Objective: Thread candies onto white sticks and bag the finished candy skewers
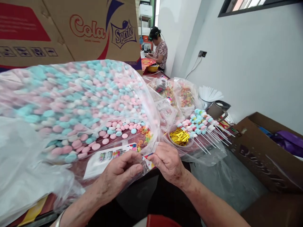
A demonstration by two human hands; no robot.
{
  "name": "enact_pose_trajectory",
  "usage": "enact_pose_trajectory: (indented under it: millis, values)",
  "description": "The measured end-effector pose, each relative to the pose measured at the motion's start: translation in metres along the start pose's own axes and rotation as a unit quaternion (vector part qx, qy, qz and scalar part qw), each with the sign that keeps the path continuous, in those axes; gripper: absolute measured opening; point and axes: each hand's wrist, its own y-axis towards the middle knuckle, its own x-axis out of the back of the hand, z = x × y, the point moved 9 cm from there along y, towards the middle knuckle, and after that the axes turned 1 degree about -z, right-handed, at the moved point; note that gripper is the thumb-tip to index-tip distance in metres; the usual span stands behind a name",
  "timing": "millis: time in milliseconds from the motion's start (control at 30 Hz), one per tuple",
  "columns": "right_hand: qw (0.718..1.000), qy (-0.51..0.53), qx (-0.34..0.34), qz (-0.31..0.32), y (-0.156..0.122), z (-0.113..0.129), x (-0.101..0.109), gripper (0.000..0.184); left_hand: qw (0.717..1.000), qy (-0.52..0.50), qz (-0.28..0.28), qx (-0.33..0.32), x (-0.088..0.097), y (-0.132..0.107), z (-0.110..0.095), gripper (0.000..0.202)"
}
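At the surface's six o'clock edge, the right hand pinches a clear packet with a printed insert; the left hand curls beside it, its grip impossible to tell. From them, pink-and-blue candies lie bagged at eleven o'clock, gold twist ties and candy skewers at two.

Red table beneath a clear bag of pastel candies and printed card.

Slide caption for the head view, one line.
Right hand pinching a small printed packet, left hand close beside it, pastel candies and candy skewers beyond.
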Motion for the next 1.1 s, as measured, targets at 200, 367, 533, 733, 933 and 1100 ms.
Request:
enact_pose_trajectory:
  millis: [200, 367, 533, 733, 933, 1100]
  values:
    - [0.997, -0.002, -0.079, -0.005, -0.008, -0.016, 0.029, 0.041, 0.996, 0.073, -0.023, -0.054, -0.003, 0.001, -0.003, 0.025]
    - [0.921, -0.302, -0.239, -0.064, -0.049, -0.097, 0.117, 0.026, 0.995, 0.078, -0.037, -0.054, 0.002, 0.000, -0.002, 0.028]
    - [0.901, -0.366, -0.231, 0.018, -0.088, -0.152, 0.133, 0.031, 0.999, 0.028, -0.041, -0.003, 0.003, 0.004, 0.005, 0.030]
    - [0.868, -0.434, -0.240, -0.027, -0.097, -0.153, 0.147, 0.031, 0.994, -0.075, -0.004, 0.078, -0.007, 0.004, 0.024, 0.035]
    - [0.913, -0.339, -0.197, -0.112, -0.084, -0.112, 0.171, 0.026, 0.991, -0.091, -0.028, 0.091, 0.005, -0.002, 0.030, 0.033]
    - [0.979, -0.174, -0.101, -0.037, -0.058, -0.064, 0.135, 0.019, 0.986, -0.137, -0.008, 0.092, 0.007, -0.010, 0.036, 0.031]
